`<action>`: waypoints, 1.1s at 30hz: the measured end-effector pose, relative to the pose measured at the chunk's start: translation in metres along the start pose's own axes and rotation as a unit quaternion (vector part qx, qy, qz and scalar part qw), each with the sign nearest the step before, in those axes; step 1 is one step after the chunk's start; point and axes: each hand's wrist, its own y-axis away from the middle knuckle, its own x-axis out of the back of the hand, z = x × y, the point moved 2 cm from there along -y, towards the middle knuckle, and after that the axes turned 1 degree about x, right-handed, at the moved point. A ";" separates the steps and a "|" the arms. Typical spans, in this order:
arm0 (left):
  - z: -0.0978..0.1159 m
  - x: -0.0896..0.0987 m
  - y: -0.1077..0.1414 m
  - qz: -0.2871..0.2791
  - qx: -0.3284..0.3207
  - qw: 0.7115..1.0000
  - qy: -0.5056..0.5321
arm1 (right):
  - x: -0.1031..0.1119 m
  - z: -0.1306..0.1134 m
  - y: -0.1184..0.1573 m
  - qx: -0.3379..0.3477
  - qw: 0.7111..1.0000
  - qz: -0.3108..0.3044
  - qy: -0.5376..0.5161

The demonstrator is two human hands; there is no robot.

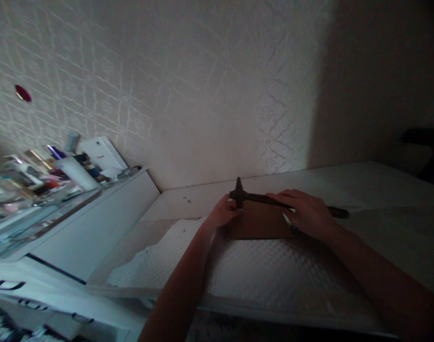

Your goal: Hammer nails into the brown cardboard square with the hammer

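Note:
My right hand (pixel 304 209) is closed around the handle of a dark hammer (pixel 261 198). The hammer's head is over the far left corner of a brown board (pixel 263 223), and its handle end sticks out to the right of my hand. My left hand (pixel 224 213) is at that same corner, its fingers pinched together right beside the hammer head. Whatever is between those fingers is too small and dark to name. Small dots or holes mark the board near its far edge. Under the board lies a white textured cloth or paper sheet (pixel 252 270).
A white table (pixel 327 185) stands against the patterned wall. Tiny dark bits (pixel 187 199) lie on its far left part. To the left, a white dresser (pixel 78 242) bears many bottles and a white box (pixel 102 154). A dark object (pixel 425 137) is at the far right.

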 end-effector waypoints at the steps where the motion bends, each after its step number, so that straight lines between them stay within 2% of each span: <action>1: -0.001 0.000 0.000 0.000 -0.001 1.000 0.003 | 0.000 0.000 0.000 -0.001 1.000 -0.001 0.001; 10: -0.001 0.000 -0.002 0.006 0.005 1.000 -0.003 | -0.001 0.001 0.000 -0.009 1.000 -0.017 0.014; 22: -0.003 0.001 -0.004 0.003 -0.009 1.000 -0.002 | -0.003 0.008 0.000 -0.016 1.000 -0.006 0.015; 27: 0.000 0.002 -0.002 0.008 -0.007 1.000 -0.012 | -0.004 0.019 0.002 -0.084 0.995 0.032 0.050; 33: 0.003 0.004 -0.004 0.065 0.008 0.996 -0.067 | 0.001 0.035 0.008 -0.206 0.971 0.040 0.113</action>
